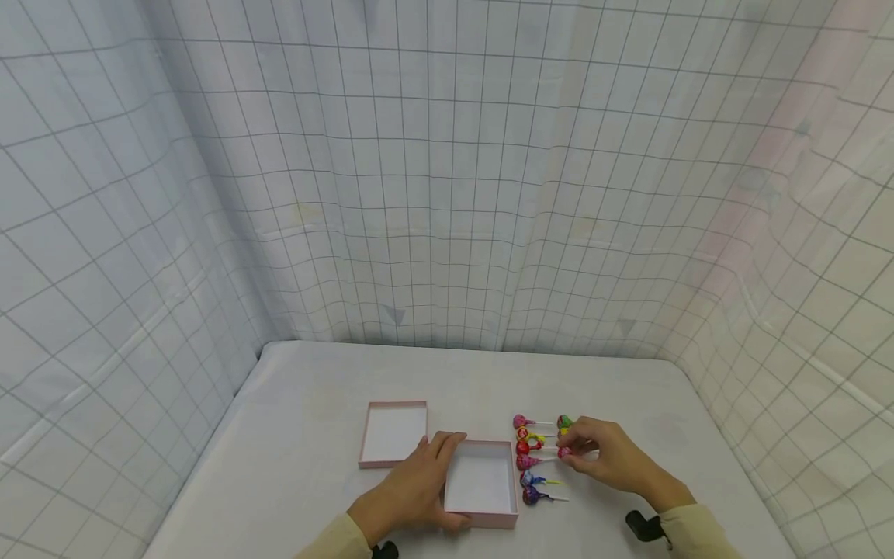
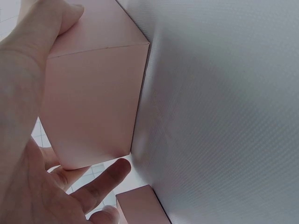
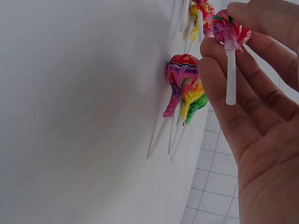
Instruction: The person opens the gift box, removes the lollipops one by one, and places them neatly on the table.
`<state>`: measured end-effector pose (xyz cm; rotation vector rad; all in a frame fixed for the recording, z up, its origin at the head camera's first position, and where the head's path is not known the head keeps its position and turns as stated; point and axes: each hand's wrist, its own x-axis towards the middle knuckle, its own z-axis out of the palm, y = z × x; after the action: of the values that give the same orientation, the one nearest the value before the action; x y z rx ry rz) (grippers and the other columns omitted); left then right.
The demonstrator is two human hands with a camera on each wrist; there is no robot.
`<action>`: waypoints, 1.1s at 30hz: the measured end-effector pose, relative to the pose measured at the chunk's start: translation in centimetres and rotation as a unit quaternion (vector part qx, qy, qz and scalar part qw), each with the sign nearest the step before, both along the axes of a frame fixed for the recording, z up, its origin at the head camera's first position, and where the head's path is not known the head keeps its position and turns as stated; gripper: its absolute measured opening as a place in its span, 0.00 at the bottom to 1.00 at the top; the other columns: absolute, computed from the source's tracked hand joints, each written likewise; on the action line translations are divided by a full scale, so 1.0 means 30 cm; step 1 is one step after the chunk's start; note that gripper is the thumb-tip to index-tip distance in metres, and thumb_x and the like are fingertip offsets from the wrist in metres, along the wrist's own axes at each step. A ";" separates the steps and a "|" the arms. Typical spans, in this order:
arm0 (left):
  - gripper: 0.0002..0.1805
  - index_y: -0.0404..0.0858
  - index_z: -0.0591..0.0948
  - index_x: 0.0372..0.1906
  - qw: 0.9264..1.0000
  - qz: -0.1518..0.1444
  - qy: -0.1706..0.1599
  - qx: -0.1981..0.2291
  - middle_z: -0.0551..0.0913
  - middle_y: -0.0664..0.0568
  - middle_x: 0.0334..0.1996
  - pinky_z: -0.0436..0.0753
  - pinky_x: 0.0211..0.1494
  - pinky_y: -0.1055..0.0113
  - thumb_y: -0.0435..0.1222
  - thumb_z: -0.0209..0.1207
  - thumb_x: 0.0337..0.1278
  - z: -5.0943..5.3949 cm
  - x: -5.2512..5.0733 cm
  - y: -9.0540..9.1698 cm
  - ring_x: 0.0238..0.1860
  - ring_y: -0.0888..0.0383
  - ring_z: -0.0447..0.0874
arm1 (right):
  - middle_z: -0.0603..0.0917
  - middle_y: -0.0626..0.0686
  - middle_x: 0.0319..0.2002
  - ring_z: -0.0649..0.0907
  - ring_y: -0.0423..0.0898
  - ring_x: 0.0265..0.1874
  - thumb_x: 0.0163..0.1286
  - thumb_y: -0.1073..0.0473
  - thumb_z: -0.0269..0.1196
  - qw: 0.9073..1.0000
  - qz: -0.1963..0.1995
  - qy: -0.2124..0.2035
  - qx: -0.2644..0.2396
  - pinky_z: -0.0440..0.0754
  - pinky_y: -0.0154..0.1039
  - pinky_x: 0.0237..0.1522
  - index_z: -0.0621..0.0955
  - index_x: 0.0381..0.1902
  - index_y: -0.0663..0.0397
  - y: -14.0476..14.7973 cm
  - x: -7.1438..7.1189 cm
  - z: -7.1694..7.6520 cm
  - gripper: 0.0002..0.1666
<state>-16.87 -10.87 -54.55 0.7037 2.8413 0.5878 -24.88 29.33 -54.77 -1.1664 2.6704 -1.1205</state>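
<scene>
A pink box (image 1: 482, 480) with a white inside stands without its lid on the white table. My left hand (image 1: 419, 483) grips its left side, thumb at the near wall and fingers toward the far corner; the left wrist view shows the pink outer wall (image 2: 93, 102) close up. Between thumb and fingertips, my right hand (image 1: 606, 453) pinches a pink-wrapped lollipop (image 3: 229, 35) by its head, white stick hanging down. Beneath that hand more lollipops lie, among them a pink one (image 3: 182, 74) and a green one (image 3: 196, 108); the hand partly hides them in the head view.
Several lollipops lie in a column right of the box, from a pink one (image 1: 520, 421) at the far end to a dark purple one (image 1: 532, 495) nearest. The pink box lid (image 1: 394, 427), white inside up, lies at back left. Gridded white curtains (image 1: 447, 194) surround the table.
</scene>
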 end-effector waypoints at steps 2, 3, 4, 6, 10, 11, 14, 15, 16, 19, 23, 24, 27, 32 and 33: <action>0.73 0.42 0.62 0.92 1.000 0.001 -0.001 -0.001 0.74 0.48 0.83 0.71 0.93 0.34 0.71 0.85 0.50 0.004 0.001 0.001 0.82 0.45 0.81 | 0.92 0.44 0.47 0.89 0.30 0.44 0.77 0.62 0.80 1.000 -0.004 0.003 0.007 0.96 0.32 0.47 0.93 0.52 0.49 0.006 0.000 -0.005 0.10; 0.73 0.42 0.62 0.92 1.000 0.001 -0.002 0.000 0.74 0.48 0.82 0.71 0.92 0.34 0.71 0.85 0.50 0.005 0.002 0.001 0.82 0.45 0.81 | 0.92 0.43 0.47 0.88 0.29 0.44 0.77 0.62 0.80 1.000 -0.007 0.001 0.011 0.96 0.32 0.47 0.93 0.51 0.49 0.009 0.000 -0.007 0.09; 0.73 0.42 0.62 0.92 1.000 0.002 -0.003 -0.001 0.74 0.48 0.83 0.71 0.93 0.34 0.71 0.85 0.50 0.008 0.002 0.002 0.82 0.45 0.81 | 0.92 0.43 0.47 0.88 0.28 0.43 0.76 0.62 0.81 1.000 -0.010 0.000 0.015 0.96 0.32 0.47 0.94 0.51 0.48 0.011 -0.001 -0.008 0.09; 0.73 0.42 0.62 0.92 1.000 0.003 -0.006 -0.001 0.74 0.48 0.83 0.71 0.93 0.34 0.71 0.85 0.50 0.009 0.003 0.002 0.82 0.44 0.80 | 0.91 0.42 0.46 0.86 0.28 0.42 0.76 0.61 0.81 1.000 -0.016 -0.004 0.024 0.95 0.31 0.46 0.95 0.51 0.48 0.016 -0.003 -0.012 0.09; 0.72 0.42 0.62 0.92 1.000 0.005 -0.008 -0.001 0.74 0.48 0.83 0.70 0.93 0.34 0.70 0.85 0.50 0.009 0.005 0.003 0.83 0.44 0.80 | 0.90 0.41 0.46 0.85 0.28 0.41 0.75 0.62 0.81 0.999 -0.023 -0.005 0.035 0.93 0.31 0.45 0.95 0.50 0.48 0.023 -0.006 -0.016 0.09; 0.72 0.42 0.62 0.92 1.000 0.004 -0.007 -0.001 0.74 0.48 0.83 0.70 0.93 0.34 0.70 0.85 0.50 0.009 0.005 0.003 0.82 0.44 0.80 | 0.90 0.41 0.45 0.84 0.28 0.40 0.74 0.62 0.82 0.999 -0.022 -0.002 0.034 0.93 0.31 0.44 0.95 0.50 0.48 0.025 -0.006 -0.018 0.09; 0.72 0.42 0.62 0.92 1.000 0.004 -0.005 -0.002 0.74 0.48 0.82 0.70 0.93 0.34 0.70 0.85 0.50 0.009 0.005 0.003 0.82 0.45 0.80 | 0.90 0.41 0.45 0.85 0.28 0.40 0.73 0.64 0.82 0.999 -0.015 0.010 0.031 0.92 0.31 0.42 0.95 0.50 0.48 0.030 -0.007 -0.025 0.11; 0.72 0.42 0.62 0.92 1.000 0.003 -0.004 0.000 0.74 0.48 0.82 0.71 0.93 0.34 0.70 0.85 0.50 0.011 0.006 0.002 0.82 0.45 0.81 | 0.91 0.42 0.45 0.85 0.28 0.40 0.72 0.65 0.82 0.999 -0.013 0.013 0.030 0.92 0.31 0.42 0.94 0.49 0.48 0.032 -0.007 -0.029 0.11; 0.72 0.42 0.62 0.92 1.000 0.002 -0.003 0.001 0.75 0.48 0.82 0.71 0.93 0.34 0.70 0.85 0.51 0.012 0.006 0.001 0.82 0.44 0.81 | 0.91 0.42 0.45 0.85 0.28 0.40 0.72 0.66 0.82 0.999 -0.012 0.014 0.031 0.92 0.31 0.42 0.94 0.49 0.48 0.033 -0.008 -0.032 0.12; 0.72 0.42 0.62 0.92 1.000 0.000 -0.002 0.005 0.75 0.47 0.82 0.71 0.92 0.33 0.70 0.85 0.51 0.016 0.007 0.000 0.82 0.44 0.81 | 0.91 0.41 0.45 0.85 0.27 0.41 0.71 0.66 0.82 0.999 -0.012 0.011 0.035 0.92 0.31 0.42 0.94 0.50 0.49 0.036 -0.010 -0.039 0.13; 0.72 0.42 0.62 0.92 1.000 -0.001 -0.001 0.007 0.74 0.47 0.83 0.71 0.92 0.32 0.71 0.85 0.50 0.023 0.011 0.001 0.82 0.43 0.81 | 0.91 0.41 0.45 0.84 0.27 0.41 0.70 0.67 0.82 0.999 -0.014 0.004 0.040 0.92 0.31 0.43 0.93 0.49 0.49 0.038 -0.011 -0.042 0.13; 0.72 0.42 0.62 0.92 1.000 -0.001 -0.001 0.007 0.74 0.47 0.83 0.71 0.92 0.32 0.71 0.85 0.50 0.024 0.012 0.001 0.82 0.43 0.81 | 0.91 0.41 0.45 0.84 0.27 0.41 0.70 0.67 0.82 0.999 -0.015 0.003 0.041 0.92 0.31 0.43 0.93 0.49 0.49 0.037 -0.011 -0.042 0.14; 0.72 0.42 0.62 0.92 1.000 0.000 -0.001 0.005 0.74 0.47 0.82 0.71 0.92 0.32 0.70 0.86 0.50 0.026 0.012 0.003 0.82 0.43 0.81 | 0.91 0.42 0.45 0.83 0.27 0.40 0.69 0.68 0.82 0.999 -0.014 0.003 0.041 0.91 0.30 0.42 0.93 0.49 0.50 0.037 -0.009 -0.040 0.14; 0.72 0.41 0.63 0.91 1.000 0.001 -0.003 0.006 0.75 0.47 0.82 0.71 0.92 0.32 0.70 0.86 0.50 0.029 0.013 0.004 0.81 0.43 0.81 | 0.91 0.44 0.45 0.84 0.29 0.39 0.68 0.69 0.83 0.999 -0.008 0.010 0.031 0.90 0.30 0.41 0.94 0.49 0.52 0.037 -0.003 -0.039 0.14; 0.72 0.41 0.63 0.91 1.000 0.001 -0.002 0.006 0.75 0.47 0.82 0.71 0.92 0.32 0.70 0.86 0.50 0.029 0.013 0.004 0.81 0.43 0.81 | 0.91 0.44 0.45 0.84 0.29 0.39 0.68 0.69 0.83 1.000 -0.007 0.010 0.028 0.90 0.30 0.40 0.93 0.49 0.51 0.037 -0.002 -0.038 0.14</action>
<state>-16.47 -10.74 -53.69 0.7018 2.8365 0.6053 -24.93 30.43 -55.92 -1.1585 2.7093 -1.0333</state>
